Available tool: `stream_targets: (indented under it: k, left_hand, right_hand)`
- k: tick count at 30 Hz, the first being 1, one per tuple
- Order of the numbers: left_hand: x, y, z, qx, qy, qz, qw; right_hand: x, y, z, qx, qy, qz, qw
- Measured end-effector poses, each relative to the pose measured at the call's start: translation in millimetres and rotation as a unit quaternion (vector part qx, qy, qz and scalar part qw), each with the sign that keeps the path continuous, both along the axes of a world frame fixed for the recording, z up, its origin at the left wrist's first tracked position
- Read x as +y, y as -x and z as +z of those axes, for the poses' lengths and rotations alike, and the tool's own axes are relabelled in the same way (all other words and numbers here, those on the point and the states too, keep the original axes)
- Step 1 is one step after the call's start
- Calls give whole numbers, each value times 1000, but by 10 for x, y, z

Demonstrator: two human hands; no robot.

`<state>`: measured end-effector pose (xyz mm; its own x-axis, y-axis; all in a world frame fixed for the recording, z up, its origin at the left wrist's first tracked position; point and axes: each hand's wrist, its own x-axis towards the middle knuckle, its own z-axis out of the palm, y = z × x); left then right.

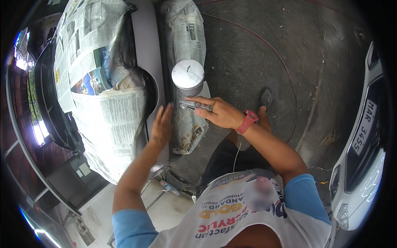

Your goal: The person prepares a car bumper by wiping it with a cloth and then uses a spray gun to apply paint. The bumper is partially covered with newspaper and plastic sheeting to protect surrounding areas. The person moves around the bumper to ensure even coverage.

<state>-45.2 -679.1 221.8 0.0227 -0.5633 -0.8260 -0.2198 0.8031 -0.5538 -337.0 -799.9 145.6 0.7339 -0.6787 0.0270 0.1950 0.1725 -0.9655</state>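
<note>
Head view showed the right hand [221,112] gripping a spray gun [191,84] at twelve o'clock, the left hand [162,124] open and flat on the grey car panel [145,45], newspaper masking [103,82] already on, paint seemingly still pending.

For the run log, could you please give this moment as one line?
right hand: holds spray gun, cup on top | left hand: flat, open on grey panel | newspaper masking alongside

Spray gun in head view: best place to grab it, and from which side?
Grip the spray gun by its metal body below the white cup, coming from the right, as the right hand does. The wide, top-heavy cup leaves the slim body as the graspable part.
</note>
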Motion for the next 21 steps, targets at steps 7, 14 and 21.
stream_targets:
  k: [7,14,21]
  left_hand:
    - [-1374,159,-69,13,94,26,995]
    - [202,216,185,-44,-82,65,994]
    - [-677,80,48,-23,-49,25,998]
  right_hand:
    - [-320,98,37,-57,32,-41,997]
    - [-483,213,180,-3,-6,34,999]
    - [-383,188,51,-13,-5,24,1000]
